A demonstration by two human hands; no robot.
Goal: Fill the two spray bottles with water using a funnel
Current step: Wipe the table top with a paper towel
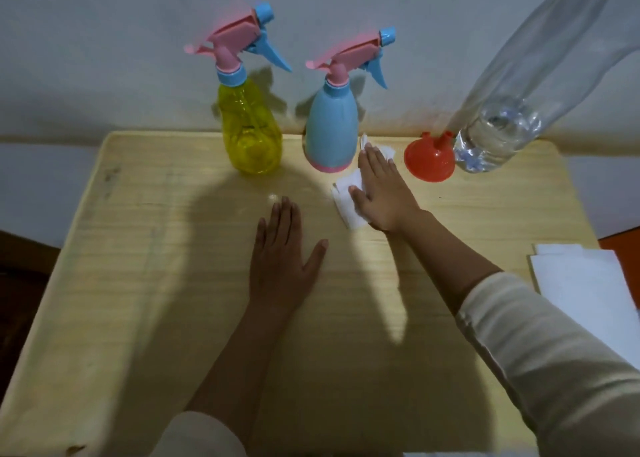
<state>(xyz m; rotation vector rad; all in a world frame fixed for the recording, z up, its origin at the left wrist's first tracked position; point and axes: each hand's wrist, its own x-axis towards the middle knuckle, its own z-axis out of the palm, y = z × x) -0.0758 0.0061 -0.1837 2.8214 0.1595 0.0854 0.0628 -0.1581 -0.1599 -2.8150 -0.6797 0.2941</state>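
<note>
Two spray bottles stand at the back of the wooden table [138,283], both with pink and blue trigger heads screwed on: a clear yellow bottle [252,134] on the left and an opaque light-blue bottle [331,127] beside it. An orange funnel [429,160] lies mouth-down to their right, spout up. Next to it stands a large clear water bottle [498,138] with a little water at the bottom. My right hand [379,193] presses flat on a white tissue [344,202] just right of the blue bottle. My left hand [285,259] rests flat on the table, holding nothing.
A stack of white paper or tissues [585,283] lies at the table's right edge. A white wall rises directly behind the bottles. The table's left and front parts are in shadow from my arms.
</note>
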